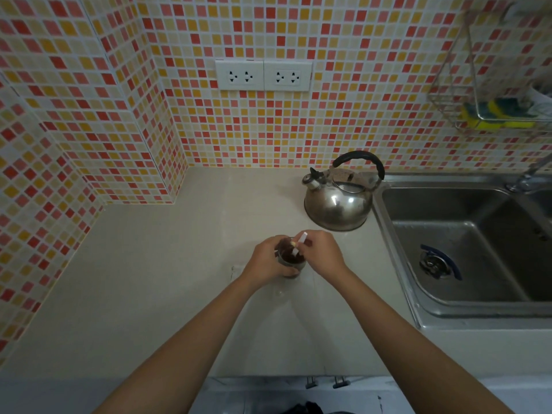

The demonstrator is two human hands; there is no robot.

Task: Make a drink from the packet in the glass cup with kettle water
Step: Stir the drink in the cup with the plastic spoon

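Observation:
A glass cup (pixel 294 261) stands on the pale counter (pixel 167 264) near its middle, with dark brown content inside. My left hand (pixel 265 258) wraps around the cup's left side. My right hand (pixel 321 252) is above the cup's right rim, pinching a thin white stick-like item (pixel 300 242) that reaches down into the cup; whether it is the packet or a stirrer I cannot tell. The steel kettle (pixel 337 201) with a black handle sits behind the cup, to the right, untouched.
A steel sink (pixel 466 243) lies right of the kettle, with a tap (pixel 528 174) at its far corner. A wire rack (pixel 490 115) with sponges hangs on the tiled wall. Two socket plates (pixel 263 75) are on the wall. A small clear wrapper scrap (pixel 237 268) lies left of the cup.

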